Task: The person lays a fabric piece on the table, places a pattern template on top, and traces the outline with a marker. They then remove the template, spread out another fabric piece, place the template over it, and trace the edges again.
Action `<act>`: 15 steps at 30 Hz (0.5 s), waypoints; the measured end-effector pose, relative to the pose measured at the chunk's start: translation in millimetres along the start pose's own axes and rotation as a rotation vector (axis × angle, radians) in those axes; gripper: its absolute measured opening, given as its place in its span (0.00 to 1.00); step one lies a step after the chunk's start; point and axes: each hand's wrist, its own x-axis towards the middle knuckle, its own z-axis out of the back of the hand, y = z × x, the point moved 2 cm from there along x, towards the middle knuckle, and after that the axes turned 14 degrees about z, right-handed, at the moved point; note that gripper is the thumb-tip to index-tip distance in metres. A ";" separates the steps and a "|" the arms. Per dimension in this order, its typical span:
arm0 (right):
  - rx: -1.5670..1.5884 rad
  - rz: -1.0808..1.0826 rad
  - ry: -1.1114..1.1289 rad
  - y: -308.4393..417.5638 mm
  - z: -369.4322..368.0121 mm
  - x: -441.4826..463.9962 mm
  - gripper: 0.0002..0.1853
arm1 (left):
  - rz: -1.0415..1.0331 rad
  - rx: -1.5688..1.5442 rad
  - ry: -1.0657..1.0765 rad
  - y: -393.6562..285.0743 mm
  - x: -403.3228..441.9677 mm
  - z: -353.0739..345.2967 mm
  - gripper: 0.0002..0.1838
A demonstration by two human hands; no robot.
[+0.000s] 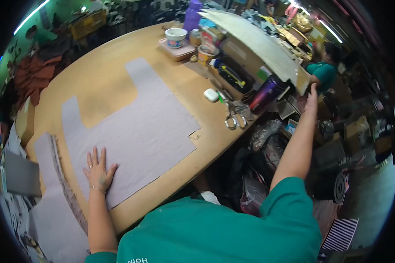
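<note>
My left hand [100, 169] lies flat with fingers spread on a cut piece of light purple-grey fabric [140, 127], near its lower left edge. The fabric is spread on the wooden table [105, 61] and has two strips reaching toward the far side. Out to the right, my right hand [310, 98] grips the near corner of a large pale board [259, 44], which is tilted over the boxes and bottles. Some of its fingers are hidden by the board.
Scissors [235, 118] and a white case [211, 95] lie at the table's right edge, beside a purple tumbler [267, 92]. More fabric [52, 206] hangs at the left. Behind the board is a co-worker in a green shirt [322, 74].
</note>
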 end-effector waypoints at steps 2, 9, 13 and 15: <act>0.029 0.063 0.184 -9.0 11.1 47.6 0.25 | -0.003 0.000 0.011 -1.0 2.2 0.4 0.38; -0.128 -0.067 0.577 -36.2 82.0 233.9 0.23 | -0.010 -0.058 -0.042 11.6 4.9 -8.4 0.38; 0.170 0.033 0.351 10.9 -24.4 63.4 0.22 | -0.017 -0.094 -0.046 12.9 3.9 -7.3 0.37; 0.185 0.134 0.197 20.0 -29.4 52.3 0.21 | -0.021 -0.097 -0.050 13.4 4.3 -8.2 0.38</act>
